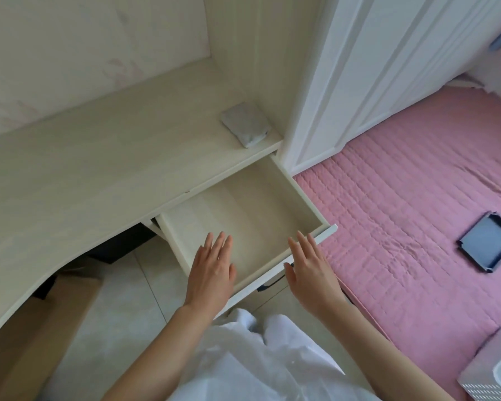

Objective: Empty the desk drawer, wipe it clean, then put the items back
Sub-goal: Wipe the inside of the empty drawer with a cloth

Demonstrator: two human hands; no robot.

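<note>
The pale wooden desk drawer (298, 195) stands pulled out, and nothing lies inside it. My left hand (211, 270) hovers over the drawer's front left part with straight fingers, holding nothing. My right hand (310, 270) is flat over the drawer's front panel near its right end, fingers straight, also holding nothing. A folded grey cloth (245, 124) lies on the desk top (99, 169) at its right end, behind the drawer. A dark square tray (488, 241) rests on the pink quilt to the right.
A bed with a pink quilt (402, 227) fills the right side. A white wardrobe door (344, 82) stands behind the drawer's right side. A grey perforated basket (492, 374) sits at the lower right. A brown box (41, 328) lies under the desk on the tiled floor.
</note>
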